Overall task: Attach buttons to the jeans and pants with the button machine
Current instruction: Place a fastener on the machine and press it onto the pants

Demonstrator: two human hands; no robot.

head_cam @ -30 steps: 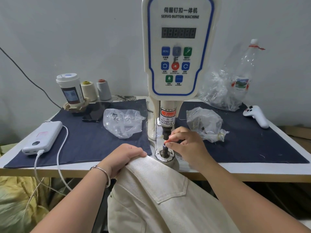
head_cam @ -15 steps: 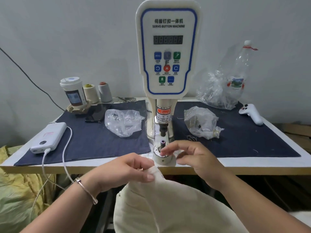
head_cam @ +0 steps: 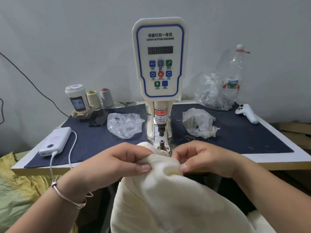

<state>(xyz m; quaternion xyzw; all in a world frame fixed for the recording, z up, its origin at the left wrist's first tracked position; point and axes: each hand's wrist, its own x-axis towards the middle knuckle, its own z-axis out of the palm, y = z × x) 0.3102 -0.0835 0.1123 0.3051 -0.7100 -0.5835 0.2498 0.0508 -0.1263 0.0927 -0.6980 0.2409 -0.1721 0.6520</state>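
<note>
- The left hand (head_cam: 117,161) pinches a fold of the cream pants (head_cam: 168,199) between thumb and curled fingers, just in front of the button machine (head_cam: 159,64).
- The right hand (head_cam: 203,158) grips the same bunched edge from the other side; its fingertips are tucked into the cloth and hard to make out.
- The pants' raised edge lies against the machine's lower die (head_cam: 161,143), covering its base; only the small post with a purple top shows above the fabric.
- Whether a button sits on the post cannot be told.
- The rest of the pants drops out of view at the bottom edge.
- On the table (head_cam: 277,158), two clear plastic bags (head_cam: 125,124) lie one on each side of the machine; their contents are too small to make out.
- A white power bank (head_cam: 56,141) with a cable sits at the left, on the dark mat.
</note>
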